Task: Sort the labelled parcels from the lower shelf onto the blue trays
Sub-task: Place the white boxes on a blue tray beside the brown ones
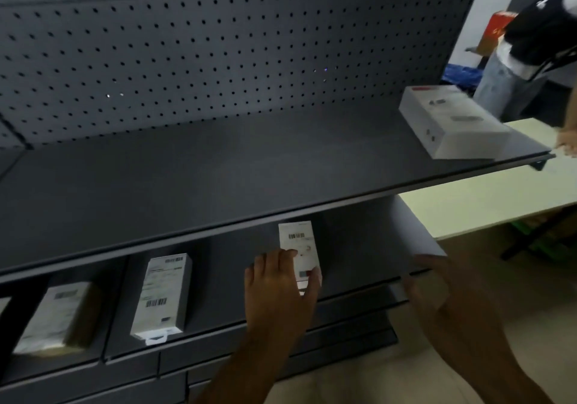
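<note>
Fingers (288, 255) of the left hand (278, 288) curl round a small white parcel (299, 247), thumb on its right edge and fingertips on its left, so that the labelled face with its barcode points up and toward the camera; the parcel sits just above the lower shelf (218, 278), at the shelf's right part, and whether its bottom end touches the shelf cannot be told. The right hand (449, 303) is blurred, fingers loosely spread and holding nothing, with the fingertips close to the front right corner of the same shelf. Left of the held parcel, well apart from it, a second white parcel (162, 294) lies flat on the lower shelf with its label and two barcodes up, and a tab hangs over the shelf's front lip. Farther left, behind a dark divider, a brownish parcel (59, 316) with a white label lies in its own compartment. One level up, the upper shelf (218, 160) is bare except for a large white box (449, 119) at its right end, in front of the grey pegboard (218, 44). Beyond the shelving stands a pale table (499, 194), and another person (530, 47) in dark and white clothes stands at the top right with one hand near the shelf corner.
</note>
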A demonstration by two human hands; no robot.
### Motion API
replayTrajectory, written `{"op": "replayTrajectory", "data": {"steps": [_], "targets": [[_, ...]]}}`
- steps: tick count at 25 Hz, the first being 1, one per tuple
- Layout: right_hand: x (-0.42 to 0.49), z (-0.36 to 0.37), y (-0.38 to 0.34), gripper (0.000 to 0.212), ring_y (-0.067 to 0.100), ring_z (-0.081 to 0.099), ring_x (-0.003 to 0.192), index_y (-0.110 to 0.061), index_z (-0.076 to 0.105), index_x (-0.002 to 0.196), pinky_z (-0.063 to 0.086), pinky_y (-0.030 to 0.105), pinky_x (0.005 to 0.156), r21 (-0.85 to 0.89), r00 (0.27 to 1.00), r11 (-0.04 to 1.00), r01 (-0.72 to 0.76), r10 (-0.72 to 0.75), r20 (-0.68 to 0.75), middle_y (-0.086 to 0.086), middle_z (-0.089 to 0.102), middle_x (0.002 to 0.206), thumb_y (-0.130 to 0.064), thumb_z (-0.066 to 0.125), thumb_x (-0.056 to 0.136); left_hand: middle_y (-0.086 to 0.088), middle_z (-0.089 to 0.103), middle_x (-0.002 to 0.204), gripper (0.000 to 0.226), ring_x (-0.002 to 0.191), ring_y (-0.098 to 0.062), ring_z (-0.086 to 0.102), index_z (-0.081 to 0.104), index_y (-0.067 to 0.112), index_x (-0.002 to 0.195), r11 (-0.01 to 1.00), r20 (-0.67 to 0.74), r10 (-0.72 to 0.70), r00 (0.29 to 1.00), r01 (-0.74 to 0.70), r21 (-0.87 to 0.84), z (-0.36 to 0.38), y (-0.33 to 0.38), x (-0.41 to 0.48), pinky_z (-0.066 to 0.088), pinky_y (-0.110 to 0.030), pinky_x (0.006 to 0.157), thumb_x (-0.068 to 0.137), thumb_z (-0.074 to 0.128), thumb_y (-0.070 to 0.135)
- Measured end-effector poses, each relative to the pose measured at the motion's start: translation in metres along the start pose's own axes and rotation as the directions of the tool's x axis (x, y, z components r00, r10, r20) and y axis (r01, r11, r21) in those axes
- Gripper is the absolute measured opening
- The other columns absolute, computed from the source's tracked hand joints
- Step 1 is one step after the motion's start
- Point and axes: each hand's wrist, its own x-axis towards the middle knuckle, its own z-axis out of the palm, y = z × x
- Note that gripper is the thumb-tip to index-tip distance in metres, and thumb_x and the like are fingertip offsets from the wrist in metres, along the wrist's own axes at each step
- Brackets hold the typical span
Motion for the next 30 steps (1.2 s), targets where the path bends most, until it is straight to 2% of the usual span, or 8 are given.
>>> {"op": "replayTrajectory", "data": {"steps": [2, 5, 9, 14, 17, 20, 26, 30], "targets": [[0.009, 0.026, 0.026, 0.028, 0.015, 0.058, 0.091, -0.030, 0.067, 0.111, 0.041, 0.024, 0.076, -0.014, 0.999, 0.999, 0.034, -0.033, 0.011, -0.011, 0.062, 0.103, -0.024, 0.078, 0.085, -0.003, 0.059, 0.136, 0.067, 0.123, -0.023, 0.054, 0.056, 0.021, 0.138, 0.997, -0.028, -0.072, 0.997, 0.072, -0.012, 0.044, -0.009, 0.013, 0.042, -0.038, 0.104, 0.091, 0.050, 0.069], [0.024, 0.066, 0.065, 0.026, 0.010, 0.052, 0.068, -0.037, 0.063, 0.109, 0.041, 0.028, 0.073, 0.005, 0.996, 0.996, 0.095, -0.095, -0.006, -0.011, 0.066, 0.099, -0.032, 0.075, 0.086, -0.010, 0.053, 0.142, 0.086, 0.130, -0.029, 0.050, 0.048, 0.013, 0.144, 0.973, -0.020, -0.230, 0.973, 0.230, -0.038, 0.111, -0.026, 0.029, 0.041, -0.043, 0.108, 0.086, 0.053, 0.076], [0.032, 0.101, 0.098, 0.034, 0.004, 0.058, 0.089, -0.029, 0.069, 0.106, 0.043, 0.023, 0.078, 0.054, 0.994, 0.992, 0.110, -0.111, 0.003, -0.013, 0.067, 0.098, -0.053, 0.058, 0.084, -0.009, 0.048, 0.145, 0.104, 0.132, -0.027, 0.046, 0.038, 0.014, 0.148, 0.939, 0.003, -0.335, 0.942, 0.334, -0.081, 0.174, -0.044, 0.032, 0.041, -0.042, 0.111, 0.078, 0.044, 0.091], [0.045, 0.114, 0.108, 0.021, -0.009, 0.051, 0.060, -0.036, 0.063, 0.106, 0.038, 0.012, 0.065, 0.010, 0.990, 0.990, 0.142, -0.142, -0.003, -0.033, 0.054, 0.096, -0.041, 0.069, 0.086, -0.009, 0.049, 0.145, 0.125, 0.134, -0.029, 0.045, 0.038, 0.016, 0.149, 0.899, -0.006, -0.411, 0.912, 0.404, -0.171, 0.200, -0.052, 0.040, 0.041, -0.048, 0.114, 0.062, 0.032, 0.106], [0.051, 0.114, 0.114, 0.027, -0.006, 0.047, 0.063, -0.032, 0.065, 0.106, 0.042, 0.021, 0.067, -0.007, 0.991, 0.991, 0.132, -0.132, 0.002, -0.025, 0.058, 0.094, -0.026, 0.079, 0.084, -0.005, 0.053, 0.142, 0.120, 0.131, -0.027, 0.045, 0.048, 0.023, 0.143, 0.892, -0.011, -0.416, 0.909, 0.406, -0.201, 0.202, -0.049, 0.042, 0.041, -0.047, 0.111, 0.060, 0.029, 0.107], [0.057, 0.113, 0.117, 0.025, 0.005, 0.055, 0.083, -0.024, 0.070, 0.105, 0.039, 0.020, 0.077, -0.030, 0.991, 0.991, 0.132, -0.132, -0.004, -0.012, 0.063, 0.098, -0.021, 0.080, 0.083, 0.002, 0.057, 0.137, 0.102, 0.127, -0.024, 0.045, 0.058, 0.032, 0.136, 0.893, -0.023, -0.405, 0.914, 0.390, -0.226, 0.203, -0.043, 0.042, 0.042, -0.044, 0.106, 0.065, 0.037, 0.103], [0.061, 0.110, 0.117, 0.024, 0.018, 0.058, 0.092, -0.022, 0.072, 0.102, 0.043, 0.034, 0.083, -0.027, 0.990, 0.990, 0.141, -0.142, -0.019, -0.007, 0.065, 0.097, -0.015, 0.082, 0.081, 0.000, 0.067, 0.130, 0.094, 0.121, -0.028, 0.058, 0.062, 0.023, 0.134, 0.891, -0.070, -0.392, 0.917, 0.360, -0.276, 0.208, -0.026, 0.038, 0.048, -0.046, 0.101, 0.071, 0.050, 0.092], [0.061, 0.101, 0.118, 0.034, 0.021, 0.058, 0.088, -0.031, 0.067, 0.101, 0.045, 0.032, 0.078, 0.001, 0.990, 0.991, 0.132, -0.132, -0.057, -0.007, 0.065, 0.097, -0.011, 0.084, 0.079, 0.003, 0.067, 0.132, 0.078, 0.120, -0.023, 0.064, 0.055, 0.025, 0.138, 0.788, 0.089, -0.423, 0.902, 0.414, -0.455, 0.206, -0.021, 0.045, 0.057, -0.048, 0.098, 0.077, 0.070, 0.071]]}}
